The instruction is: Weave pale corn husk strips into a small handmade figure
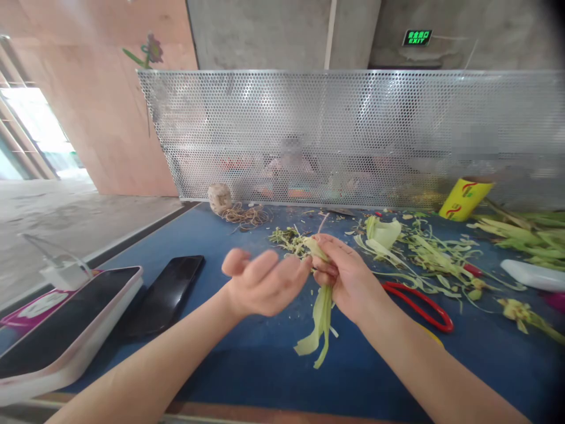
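My right hand (pixel 348 274) pinches a bundle of pale green corn husk strips (pixel 323 318), whose loose ends hang down over the blue tabletop (pixel 273 365). A thin stem sticks up above its fingertips. My left hand (pixel 267 282) is just left of it, palm turned up and fingers loosely curled, slightly blurred. Nothing shows in its grasp; its fingertips come close to the husk. Small green scraps (pixel 289 237) lie behind both hands. A red loop handle (pixel 424 306) rests beside my right wrist, partly covered by the forearm.
Shredded husk (pixel 436 250) spreads across the right. Brown twine (pixel 247 216) lies beside a pale block (pixel 219 198) at the back. A black phone (pixel 165 294) and a white-edged device (pixel 73 324) are left. A perforated metal screen (pixel 309 118) borders the far edge, near a yellow wrapper (pixel 463 200).
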The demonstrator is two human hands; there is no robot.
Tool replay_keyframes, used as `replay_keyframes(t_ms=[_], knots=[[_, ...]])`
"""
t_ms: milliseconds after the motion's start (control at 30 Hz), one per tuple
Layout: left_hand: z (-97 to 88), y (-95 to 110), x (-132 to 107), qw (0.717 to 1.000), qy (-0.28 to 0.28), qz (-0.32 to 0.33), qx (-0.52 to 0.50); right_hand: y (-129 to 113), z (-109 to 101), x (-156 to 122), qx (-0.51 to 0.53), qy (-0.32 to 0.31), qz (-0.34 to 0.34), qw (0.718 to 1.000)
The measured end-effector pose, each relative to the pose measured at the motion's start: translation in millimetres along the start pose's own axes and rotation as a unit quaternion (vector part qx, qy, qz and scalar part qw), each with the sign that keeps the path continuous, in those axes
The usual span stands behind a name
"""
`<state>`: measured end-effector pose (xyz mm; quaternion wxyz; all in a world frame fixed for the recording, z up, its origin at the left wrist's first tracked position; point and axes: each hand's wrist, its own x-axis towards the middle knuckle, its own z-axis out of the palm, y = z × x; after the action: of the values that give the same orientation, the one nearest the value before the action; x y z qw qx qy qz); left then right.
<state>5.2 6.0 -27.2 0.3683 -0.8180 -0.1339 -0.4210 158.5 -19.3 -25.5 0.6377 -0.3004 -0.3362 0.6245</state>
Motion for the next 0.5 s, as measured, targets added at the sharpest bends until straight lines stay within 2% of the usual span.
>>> replay_keyframes(t_ms=[100, 133, 200, 300, 333, 400, 467, 500], knots=[[5.0, -2, -6, 0.975, -0.183, 0.026, -0.122, 1, 1, 0, -0.031, 0.034, 0.022, 0.999], [6.3, -3, -9, 0.964, -0.223, 0.023, -0.145, 1, 1, -1, -0.044, 0.044, 0.030, 0.998], [7.2, -4, -14, 0.954, -0.253, 0.021, -0.161, 0, 2, -2, -0.062, 0.051, 0.040, 0.996], [3.7, -4, -20, 0.969, -0.214, 0.027, -0.124, -1, 4, -5, -0.061, 0.035, 0.036, 0.997], [1.6, -4, -19, 0.979, -0.179, 0.039, -0.088, -1, 4, -6, -0.058, 0.028, 0.034, 0.997], [-2.7, -1, -13, 0.994, -0.074, 0.081, 0.013, -1, 5, -8, -0.060, 0.015, 0.034, 0.998], [-6.2, 2, -2, 0.988, 0.018, 0.120, 0.097, -1, 6, -8, -0.073, 0.000, 0.036, 0.997], [-7.3, 3, 4, 0.986, 0.045, 0.114, 0.111, 0, 6, -8, -0.080, -0.006, 0.035, 0.996]])
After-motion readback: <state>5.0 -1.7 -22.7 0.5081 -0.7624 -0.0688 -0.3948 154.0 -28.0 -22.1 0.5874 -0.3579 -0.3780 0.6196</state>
